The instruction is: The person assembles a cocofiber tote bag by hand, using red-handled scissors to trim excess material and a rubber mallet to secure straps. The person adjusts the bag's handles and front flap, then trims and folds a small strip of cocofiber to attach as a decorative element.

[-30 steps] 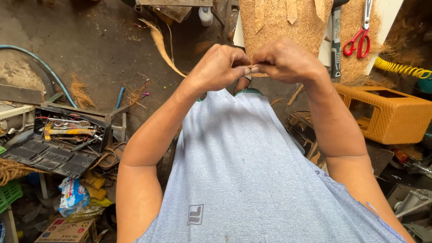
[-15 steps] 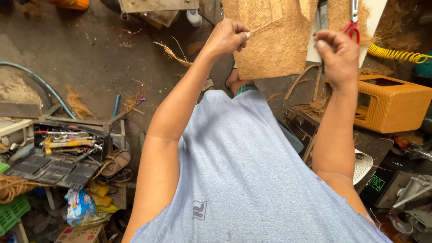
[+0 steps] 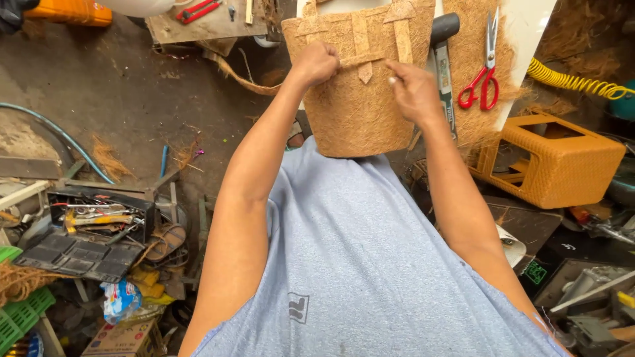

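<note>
At the near left edge, low on the floor, a flat cardboard box [image 3: 116, 338] with a coloured printed top lies beside a crumpled blue-and-white plastic packet [image 3: 119, 299]. Near right, a small dark device with a green glowing sign [image 3: 537, 272] sits among metal parts. A black open toolbox [image 3: 99, 215] at the left holds pliers, bits and other small tools, its lid tray folded out towards the viewer; a green plastic crate [image 3: 23, 314] pokes in at the left corner, with a tangle of coir rope [image 3: 20, 281] just over it. An orange woven basket-like stool [image 3: 552, 162] lies on its side at the right, apparently empty, though its inside is only partly seen.

The coir fibre pot [image 3: 357, 99] stands in the middle far part of the scene, just beyond the person's lap, in front of a white worktop [image 3: 526, 30]. Flat brown strips cross its upper front. The left hand [image 3: 317, 63] is closed in a fist at the pot's upper left, pinching the end of a horizontal strip [image 3: 364, 61]. The right hand [image 3: 413, 89] is at the upper right, fingers curled and pinching the strip's other end. Red-handled scissors [image 3: 483, 73] lie on the worktop to the right, on a coir sheet [image 3: 473, 86], and a coiled yellow hose [image 3: 572, 80] runs off far right.
</note>
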